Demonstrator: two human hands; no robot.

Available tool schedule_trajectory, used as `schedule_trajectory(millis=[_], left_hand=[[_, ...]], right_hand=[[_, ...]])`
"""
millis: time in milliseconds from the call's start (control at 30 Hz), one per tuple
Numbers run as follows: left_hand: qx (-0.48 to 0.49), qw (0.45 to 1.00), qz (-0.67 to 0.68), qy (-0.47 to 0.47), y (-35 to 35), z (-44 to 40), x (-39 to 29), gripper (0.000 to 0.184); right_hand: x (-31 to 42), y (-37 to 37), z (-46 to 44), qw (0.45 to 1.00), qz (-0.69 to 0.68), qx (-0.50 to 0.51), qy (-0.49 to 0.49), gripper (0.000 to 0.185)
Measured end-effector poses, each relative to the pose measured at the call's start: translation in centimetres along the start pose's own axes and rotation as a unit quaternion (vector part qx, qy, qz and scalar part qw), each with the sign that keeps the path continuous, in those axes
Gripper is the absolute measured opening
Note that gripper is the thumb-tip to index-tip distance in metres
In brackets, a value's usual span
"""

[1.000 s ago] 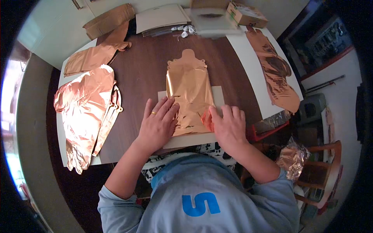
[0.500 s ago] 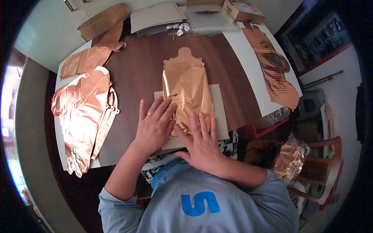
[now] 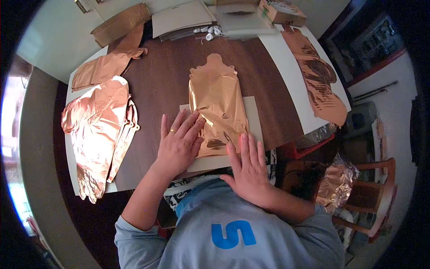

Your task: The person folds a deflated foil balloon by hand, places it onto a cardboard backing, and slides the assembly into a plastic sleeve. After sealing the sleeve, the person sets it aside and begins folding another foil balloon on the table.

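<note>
A: So what's closest to us?

B: Our shirt (image 3: 192, 242), greyish with a big blue mark on it. Then our left hand (image 3: 178, 145), palm down on the left edge of the foil (image 3: 215, 96), gold ring (image 3: 172, 130) on. Its fingers are fanned a little, not pinching anything as far as we can see.

A: And the right?

B: Our right hand (image 3: 251, 177) is at the foil's near right corner. Fingers straight and slightly apart, thumb stuck out sideways.

A: Where's the foil, exactly?

B: Right in front of us, near end on a pale board (image 3: 255, 127), far end running past it onto the brown counter (image 3: 159, 85). That far end narrows to a rounded tab with small loops either side. It's pretty wrinkled down by us.

A: Further out?

B: Off to our right, a wooden chair (image 3: 389, 179) with a crumpled packet (image 3: 335, 184) by it. Left side of the counter, a shiny pile (image 3: 96, 119); right side, more copper pieces (image 3: 313, 83) on a white sheet (image 3: 284, 76). Right at the back, white bits (image 3: 209, 33) and a box (image 3: 282, 15).
</note>
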State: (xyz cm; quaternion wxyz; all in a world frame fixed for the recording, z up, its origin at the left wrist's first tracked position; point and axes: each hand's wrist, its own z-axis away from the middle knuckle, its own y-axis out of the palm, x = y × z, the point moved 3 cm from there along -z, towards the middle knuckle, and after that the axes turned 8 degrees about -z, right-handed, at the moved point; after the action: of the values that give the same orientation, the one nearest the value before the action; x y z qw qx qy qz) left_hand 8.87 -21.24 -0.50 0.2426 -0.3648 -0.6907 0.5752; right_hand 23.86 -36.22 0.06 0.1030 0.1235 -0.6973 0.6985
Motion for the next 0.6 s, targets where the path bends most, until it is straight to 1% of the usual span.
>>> schedule_trajectory(millis=[33,133,233,433,600], left_hand=[[0.009,1.000,0.000,0.001,0.0,0.0,0.1,0.053],[0.059,0.997,0.048,0.005,-1.0,0.0,-0.1,0.069],[0.058,0.998,0.039,0.007,-0.6,0.4,-0.2,0.079],[0.068,0.998,0.016,0.005,-0.8,1.1,0.6,0.085],[0.073,0.997,0.022,0.012,-1.1,0.9,0.6,0.083]], right_hand=[[0.0,0.0,0.0,1.000,-0.003,0.001,0.002,0.095],[0.0,0.0,0.0,1.000,-0.010,0.002,0.007,0.094],[-0.1,-0.2,0.0,1.000,-0.011,0.005,0.011,0.092],[-0.1,-0.1,0.1,1.000,-0.002,0.003,0.015,0.093],[0.5,-0.6,-0.3,1.000,-0.024,0.018,0.003,0.095]])
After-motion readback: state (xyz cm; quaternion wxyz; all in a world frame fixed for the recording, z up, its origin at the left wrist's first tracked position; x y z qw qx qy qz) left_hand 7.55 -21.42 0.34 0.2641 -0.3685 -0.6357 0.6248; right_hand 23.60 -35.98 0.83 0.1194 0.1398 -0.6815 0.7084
